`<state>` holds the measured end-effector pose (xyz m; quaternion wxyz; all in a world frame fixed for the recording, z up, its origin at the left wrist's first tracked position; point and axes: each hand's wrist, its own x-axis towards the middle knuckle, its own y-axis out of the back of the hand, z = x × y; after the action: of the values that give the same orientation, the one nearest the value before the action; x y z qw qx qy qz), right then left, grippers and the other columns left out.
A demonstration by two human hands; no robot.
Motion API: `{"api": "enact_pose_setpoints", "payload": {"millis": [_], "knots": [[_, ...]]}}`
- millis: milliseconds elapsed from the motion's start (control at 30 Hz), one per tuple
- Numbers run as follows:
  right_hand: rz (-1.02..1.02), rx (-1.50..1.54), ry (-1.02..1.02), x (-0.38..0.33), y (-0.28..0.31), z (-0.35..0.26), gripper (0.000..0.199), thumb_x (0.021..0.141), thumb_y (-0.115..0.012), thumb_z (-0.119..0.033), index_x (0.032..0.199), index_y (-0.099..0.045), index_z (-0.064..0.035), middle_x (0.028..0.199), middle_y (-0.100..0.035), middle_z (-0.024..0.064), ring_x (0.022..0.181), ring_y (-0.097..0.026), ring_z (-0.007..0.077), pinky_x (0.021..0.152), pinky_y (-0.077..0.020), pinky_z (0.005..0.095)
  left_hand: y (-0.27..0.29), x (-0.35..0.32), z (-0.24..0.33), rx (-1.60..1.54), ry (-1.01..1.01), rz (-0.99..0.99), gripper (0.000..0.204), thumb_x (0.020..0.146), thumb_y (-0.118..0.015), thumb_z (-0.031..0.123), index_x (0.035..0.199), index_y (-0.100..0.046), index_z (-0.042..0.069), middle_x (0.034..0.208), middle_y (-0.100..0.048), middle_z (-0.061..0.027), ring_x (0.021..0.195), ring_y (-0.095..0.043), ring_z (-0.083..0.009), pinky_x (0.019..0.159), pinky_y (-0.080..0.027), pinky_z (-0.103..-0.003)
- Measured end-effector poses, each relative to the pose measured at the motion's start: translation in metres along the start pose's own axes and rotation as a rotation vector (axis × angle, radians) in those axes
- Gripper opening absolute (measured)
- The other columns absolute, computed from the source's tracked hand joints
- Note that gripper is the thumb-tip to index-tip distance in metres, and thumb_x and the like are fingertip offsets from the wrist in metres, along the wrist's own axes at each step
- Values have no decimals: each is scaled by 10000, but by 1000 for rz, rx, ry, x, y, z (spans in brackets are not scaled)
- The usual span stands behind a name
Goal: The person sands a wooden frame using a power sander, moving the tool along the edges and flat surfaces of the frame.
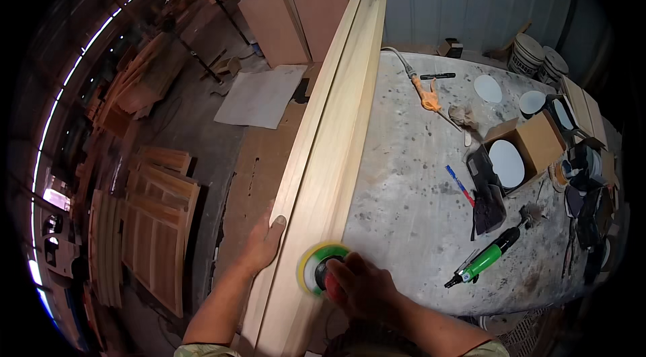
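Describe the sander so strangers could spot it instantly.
Find the long, pale wooden beam at centre. Near its lower end, the right hand grips the sander. Its round, yellow-rimmed disc sets it apart from the green tool on the grey table.

The right grip covers most of the round sander; the left grip's fingers are mostly hidden behind the long wooden piece, whose near end is cut off by the picture's lower edge. This piece conceals the left edge of the table and, near the far left corner, part of the hose. Along the right edge, dark clutter overlaps too much to tell apart.
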<state>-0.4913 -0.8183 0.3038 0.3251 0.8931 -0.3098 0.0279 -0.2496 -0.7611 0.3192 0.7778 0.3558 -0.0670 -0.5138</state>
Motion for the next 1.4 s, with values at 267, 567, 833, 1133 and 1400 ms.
{"api": "enact_pose_setpoints", "payload": {"millis": [267,567,833,1133,1400], "knots": [[35,-464,-434,162,82,70,466,733,-703,-242,1090,-477,-45,1043,-536,199,846,-618,413,728,-531,472,-7,41,10,17,2,-84,644,1000,-366,405,1435,-285,-62,1445,-370,-262,1364,-343,-334,1121,-234,-338],[147,-353,-287,185,91,96,473,733,-719,-272,1106,-505,-76,1041,-545,166,876,-623,358,740,-527,441,-11,57,25,66,55,22,633,1000,-326,390,1428,-285,-75,1424,-381,-288,1364,-340,-356,1126,-235,-356],[217,26,-264,104,42,94,625,703,-774,-355,1195,-508,-76,1055,-529,199,938,-590,408,800,-514,467,-4,48,23,49,44,-17,578,1011,-329,328,1435,-277,-62,1425,-392,-272,1353,-360,-348,1115,-256,-359],[101,-395,-376,243,122,133,507,734,-692,-253,1136,-476,-34,1078,-526,239,897,-604,430,762,-519,477,-11,61,18,66,29,-25,552,1011,-342,308,1400,-331,-84,1366,-427,-323,1325,-391,-380,1106,-271,-361],[-340,-537,-287,265,123,108,413,758,-628,-165,1120,-476,-35,1134,-523,212,955,-628,387,801,-535,440,-11,49,13,136,-11,79,504,977,-376,245,1346,-401,-98,1300,-483,-325,1226,-475,-424,1050,-356,-404]]}}
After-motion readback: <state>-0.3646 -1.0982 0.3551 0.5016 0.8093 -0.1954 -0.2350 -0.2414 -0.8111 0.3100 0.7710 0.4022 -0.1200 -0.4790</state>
